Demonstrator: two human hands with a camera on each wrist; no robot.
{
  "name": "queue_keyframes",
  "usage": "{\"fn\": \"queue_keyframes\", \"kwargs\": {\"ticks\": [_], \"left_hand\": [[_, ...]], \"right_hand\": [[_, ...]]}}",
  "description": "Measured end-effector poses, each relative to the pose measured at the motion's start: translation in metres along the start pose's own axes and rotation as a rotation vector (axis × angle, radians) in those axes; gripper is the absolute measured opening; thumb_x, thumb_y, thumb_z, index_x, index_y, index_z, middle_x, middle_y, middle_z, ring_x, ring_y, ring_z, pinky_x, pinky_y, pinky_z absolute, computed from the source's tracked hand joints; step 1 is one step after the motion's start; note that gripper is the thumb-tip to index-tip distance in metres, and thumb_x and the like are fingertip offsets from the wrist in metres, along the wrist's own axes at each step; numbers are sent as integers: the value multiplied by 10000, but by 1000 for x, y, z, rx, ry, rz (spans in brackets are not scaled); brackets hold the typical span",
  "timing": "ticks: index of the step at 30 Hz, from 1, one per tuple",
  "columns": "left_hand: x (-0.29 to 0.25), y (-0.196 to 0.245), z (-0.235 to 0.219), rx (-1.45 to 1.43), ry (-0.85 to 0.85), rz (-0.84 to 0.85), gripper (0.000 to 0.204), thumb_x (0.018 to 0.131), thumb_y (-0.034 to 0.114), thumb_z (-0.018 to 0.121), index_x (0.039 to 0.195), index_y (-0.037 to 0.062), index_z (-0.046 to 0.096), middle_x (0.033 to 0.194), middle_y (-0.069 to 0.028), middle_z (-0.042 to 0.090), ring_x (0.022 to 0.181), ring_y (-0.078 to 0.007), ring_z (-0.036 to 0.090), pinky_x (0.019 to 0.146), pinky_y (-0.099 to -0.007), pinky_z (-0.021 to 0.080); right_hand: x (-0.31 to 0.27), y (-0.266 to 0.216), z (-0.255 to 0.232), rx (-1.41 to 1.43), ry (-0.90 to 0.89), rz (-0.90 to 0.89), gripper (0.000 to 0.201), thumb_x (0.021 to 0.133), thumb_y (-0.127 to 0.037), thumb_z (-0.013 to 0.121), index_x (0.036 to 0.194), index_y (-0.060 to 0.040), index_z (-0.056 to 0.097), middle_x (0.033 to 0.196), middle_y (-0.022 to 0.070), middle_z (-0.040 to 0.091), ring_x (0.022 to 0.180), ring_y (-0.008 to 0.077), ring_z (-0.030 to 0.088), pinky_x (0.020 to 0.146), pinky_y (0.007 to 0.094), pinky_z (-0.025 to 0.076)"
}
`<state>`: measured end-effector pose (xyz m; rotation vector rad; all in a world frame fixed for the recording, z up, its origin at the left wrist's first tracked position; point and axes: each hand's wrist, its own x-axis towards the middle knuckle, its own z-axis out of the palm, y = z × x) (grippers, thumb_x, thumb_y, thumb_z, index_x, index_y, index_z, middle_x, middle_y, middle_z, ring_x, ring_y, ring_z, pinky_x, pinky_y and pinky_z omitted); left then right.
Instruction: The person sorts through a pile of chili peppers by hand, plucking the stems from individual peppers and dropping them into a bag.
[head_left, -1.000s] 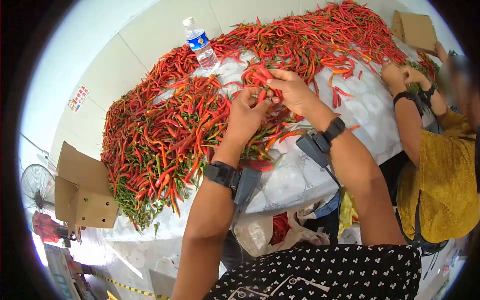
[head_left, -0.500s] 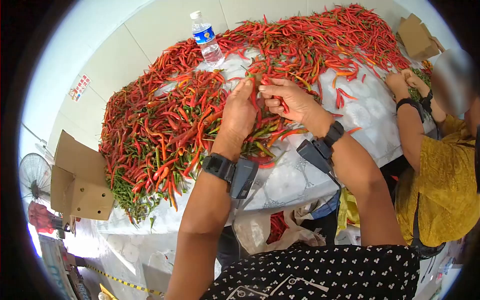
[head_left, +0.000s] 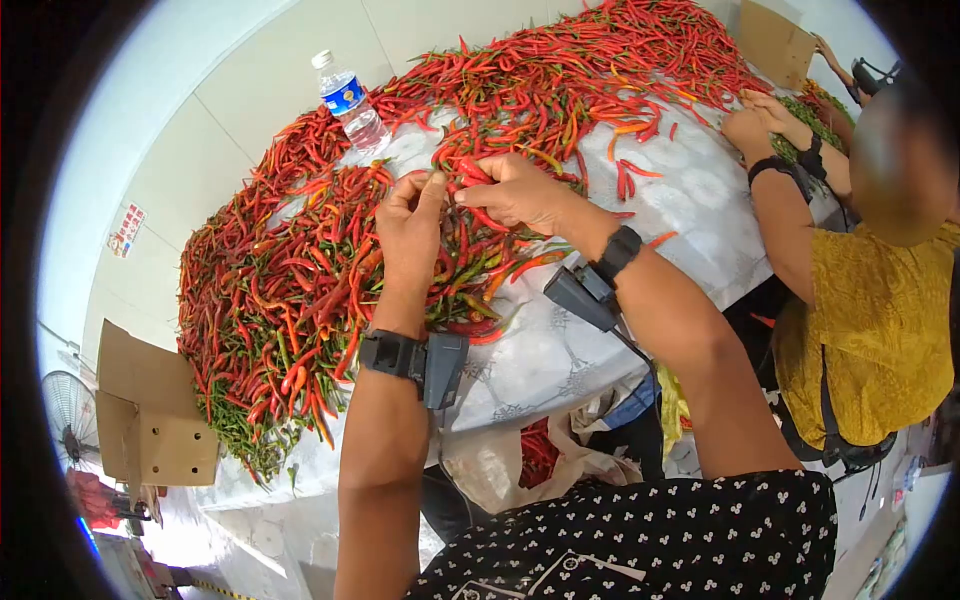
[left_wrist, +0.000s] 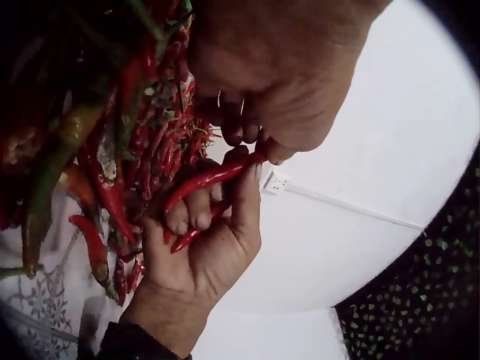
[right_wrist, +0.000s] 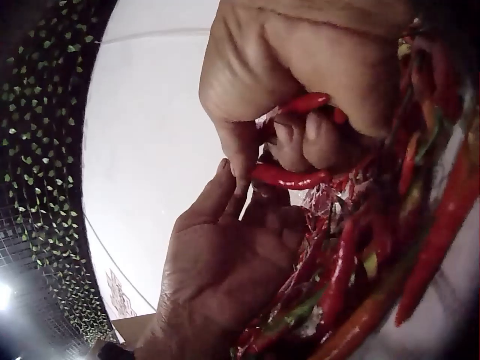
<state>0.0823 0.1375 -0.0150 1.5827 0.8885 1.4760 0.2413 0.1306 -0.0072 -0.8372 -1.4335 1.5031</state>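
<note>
My right hand [head_left: 520, 195] holds a few red chili peppers in its curled fingers, over the heap of chilies [head_left: 300, 270]. One glossy red chili [left_wrist: 206, 182] slants out from its thumb and forefinger, and a second chili [left_wrist: 196, 234] lies lower against the palm. My left hand [head_left: 410, 225] meets it from the other side. Its thumb and fingertip pinch the end of the upper chili, as the left wrist view shows. In the right wrist view that chili [right_wrist: 289, 178] spans the point where both hands' fingertips come together. The pinched stem end is hidden by the fingers.
A water bottle [head_left: 352, 105] stands behind the heap on the white-covered table [head_left: 700, 215]. A cardboard box [head_left: 170, 430] is at the left end, another box [head_left: 775, 45] at the far right. Someone in a yellow top [head_left: 880, 330] works at right. A bag [head_left: 485, 465] with chilies sits below the edge.
The head view has swung, shifting the scene left. Half a second ago the left fingers pointed upward beside the right hand; now they are bent in at the chili's end. The right hand keeps its chilies.
</note>
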Motion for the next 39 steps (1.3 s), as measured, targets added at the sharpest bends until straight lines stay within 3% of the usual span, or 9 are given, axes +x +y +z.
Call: {"fn": "queue_keyframes", "kwargs": {"ticks": [12,17,20,23,25,28,31,35,39], "left_hand": [[-5,0,-2,-428,-69,-315,241,907,212,435,745,44,498,601,2,426,514,-101,359,496,-244,303],[-7,10,-3,-302,-73,-290,267,901,222,437,701,52,490,578,-7,442,524,-102,382,516,-250,320],[-9,8,-1,-78,-49,-262,280,896,227,450,688,51,514,558,-1,452,521,-90,396,511,-245,328],[-12,4,1,30,-102,-233,280,894,242,467,713,45,551,562,25,453,500,-56,382,471,-222,303],[-14,12,2,96,-95,-206,291,884,235,484,685,31,542,544,24,453,490,-53,364,461,-231,301],[-14,6,2,185,-103,-119,302,868,221,508,660,3,527,524,14,449,490,-59,350,461,-253,310],[-14,0,2,242,-111,-37,293,858,207,518,668,-17,521,523,-9,445,509,-81,372,486,-279,337],[-14,-3,1,338,-127,51,267,844,194,528,691,-25,533,539,-51,459,530,-116,413,516,-304,371],[-15,-5,1,395,-154,75,260,841,197,534,698,-20,545,575,-65,518,527,-133,419,521,-305,372]], "right_hand": [[0,-2,-4,-307,-68,-155,112,812,-174,582,809,-64,558,659,-66,495,546,-2,376,442,173,279],[7,-9,-60,443,-156,-112,165,787,-213,523,695,-79,496,572,-11,430,462,82,411,356,203,253],[-14,-28,-84,434,267,-98,162,785,-193,483,725,-43,500,602,54,493,510,140,482,344,202,296],[-30,-17,-134,141,441,-69,211,764,-211,517,811,-10,559,662,112,561,586,214,560,411,278,407],[-39,-15,-152,-916,838,171,290,705,-222,584,879,9,602,785,177,615,698,284,609,591,360,486],[-59,-9,-156,-1366,791,373,320,651,-230,632,873,0,622,869,206,622,800,314,616,736,387,468],[-57,3,-166,-1406,775,328,237,644,-228,646,703,-1,615,697,175,613,615,243,615,543,341,458],[-49,-1,-161,-1303,606,510,258,656,-228,651,828,-36,641,713,140,635,746,276,631,657,349,475],[-47,6,-163,-881,541,131,141,728,-207,620,775,-80,658,739,94,662,702,231,641,614,319,473]]}}
